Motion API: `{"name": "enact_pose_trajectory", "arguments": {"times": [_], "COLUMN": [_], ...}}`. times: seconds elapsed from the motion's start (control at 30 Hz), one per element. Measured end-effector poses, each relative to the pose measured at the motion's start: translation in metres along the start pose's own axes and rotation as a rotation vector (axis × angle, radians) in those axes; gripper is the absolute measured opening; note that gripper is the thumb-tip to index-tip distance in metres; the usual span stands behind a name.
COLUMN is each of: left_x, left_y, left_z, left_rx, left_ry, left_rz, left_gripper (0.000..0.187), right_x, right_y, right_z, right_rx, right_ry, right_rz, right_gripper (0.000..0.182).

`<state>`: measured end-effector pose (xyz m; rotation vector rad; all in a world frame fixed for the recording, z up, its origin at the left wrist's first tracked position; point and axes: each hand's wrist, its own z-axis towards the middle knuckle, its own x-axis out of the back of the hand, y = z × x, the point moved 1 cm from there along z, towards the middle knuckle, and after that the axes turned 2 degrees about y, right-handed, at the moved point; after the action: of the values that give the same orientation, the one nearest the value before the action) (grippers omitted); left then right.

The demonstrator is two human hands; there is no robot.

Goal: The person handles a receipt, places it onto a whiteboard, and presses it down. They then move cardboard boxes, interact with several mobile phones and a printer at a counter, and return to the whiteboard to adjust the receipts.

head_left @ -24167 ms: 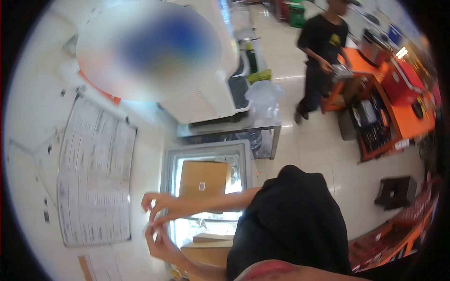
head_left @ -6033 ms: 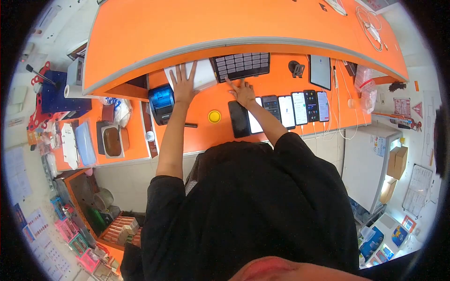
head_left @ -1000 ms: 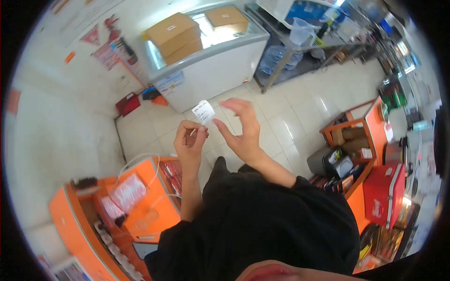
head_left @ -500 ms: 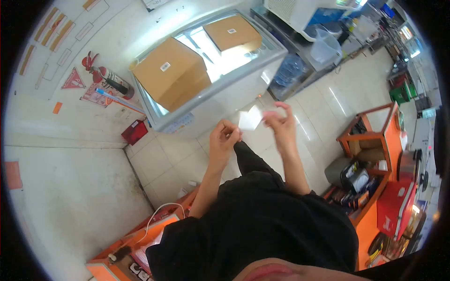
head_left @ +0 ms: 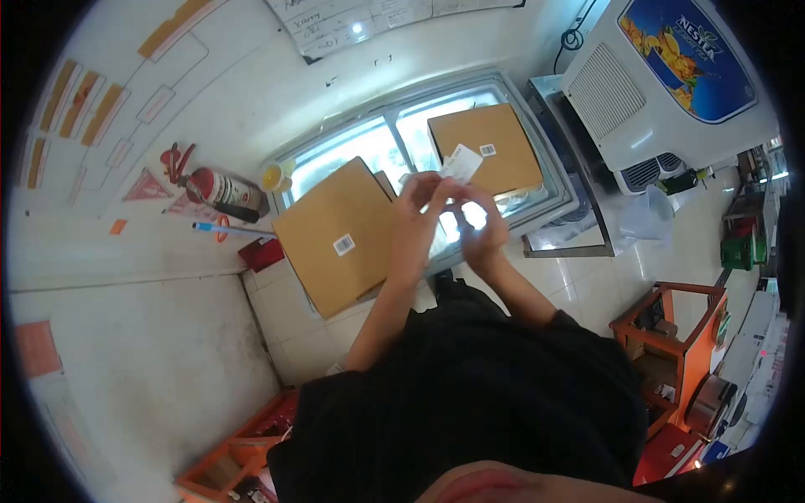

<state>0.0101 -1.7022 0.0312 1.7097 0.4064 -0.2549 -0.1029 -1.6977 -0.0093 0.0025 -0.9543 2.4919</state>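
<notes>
A small white paper [head_left: 462,163] stands up between the fingertips of my left hand [head_left: 418,214], which is pinched on its lower edge. My right hand [head_left: 485,225] meets the left one at the paper's lower edge, fingers curled together; what its fingertips hold is too small to make out. Both hands are above a glass-topped freezer [head_left: 549,214]. A large cardboard box [head_left: 340,239] with a white label lies left of my hands. Behind the paper sits a second cardboard box [head_left: 495,147], also labelled.
A fire extinguisher [head_left: 222,191] hangs on the left wall near a red box [head_left: 262,254]. Right of the freezer are a metal table [head_left: 599,201] and a white drinks machine [head_left: 612,88]. An orange wooden stand [head_left: 688,360] is at the right.
The view has shifted and the freezer with its boxes appears nearer. My right hand, earlier apart on the right, has come against my left hand. The paper now stands above the fingers.
</notes>
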Motion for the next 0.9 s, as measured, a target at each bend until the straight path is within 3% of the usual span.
{"name": "enact_pose_trajectory", "arguments": {"times": [0.03,0.07,0.13,0.2,0.23,0.27,0.3,0.33,0.4,0.43,0.57,0.7,0.9], "left_x": [0.008,0.02,0.038,0.066,0.085,0.096,0.101,0.101,0.108,0.11,0.104,0.094,0.091], "left_y": [-0.001,-0.001,0.009,0.026,0.036,0.054,0.071,0.086,0.094,0.092,0.078,0.063,0.042], "left_z": [0.014,0.028,0.055,0.105,0.136,0.162,0.19,0.211,0.262,0.284,0.344,0.368,0.379], "left_rx": [-0.129,-0.078,-0.137,-0.339,-0.485,-0.802,-0.916,-0.959,-1.052,-0.974,-0.997,-0.99,-1.219], "left_ry": [0.066,0.127,0.197,0.368,0.313,0.211,0.076,-0.024,-0.181,-0.223,-0.283,-0.259,-0.096], "left_rz": [0.048,0.02,-0.05,0.363,0.551,0.928,1.112,1.349,1.72,1.951,2.079,2.122,2.086], "left_gripper": [0.026,0.022,0.017,0.016,0.015,0.016,0.013,0.013,0.01,0.008,0.008,0.008,0.012], "right_x": [-0.013,-0.03,-0.048,-0.067,-0.084,-0.11,-0.138,-0.161,-0.203,-0.22,-0.255,-0.259,-0.251], "right_y": [-0.003,0.006,0.013,0.046,0.068,0.1,0.135,0.167,0.213,0.229,0.281,0.302,0.296], "right_z": [0.008,0.015,0.04,0.069,0.099,0.127,0.153,0.176,0.206,0.216,0.236,0.243,0.25], "right_rx": [-0.034,0.102,0.089,-0.073,-0.096,-0.135,-0.087,0.069,0.106,0.143,0.228,0.228,0.239], "right_ry": [-0.084,-0.077,-0.109,-0.083,0.01,0.036,0.063,0.041,-0.023,-0.041,-0.02,-0.072,-0.089], "right_rz": [-0.078,-0.07,0.001,0.135,0.11,0.009,0.071,-0.066,-0.138,-0.165,-0.17,-0.133,-0.106], "right_gripper": [0.04,0.04,0.036,0.027,0.025,0.026,0.032,0.042,0.052,0.054,0.052,0.037,0.029]}}
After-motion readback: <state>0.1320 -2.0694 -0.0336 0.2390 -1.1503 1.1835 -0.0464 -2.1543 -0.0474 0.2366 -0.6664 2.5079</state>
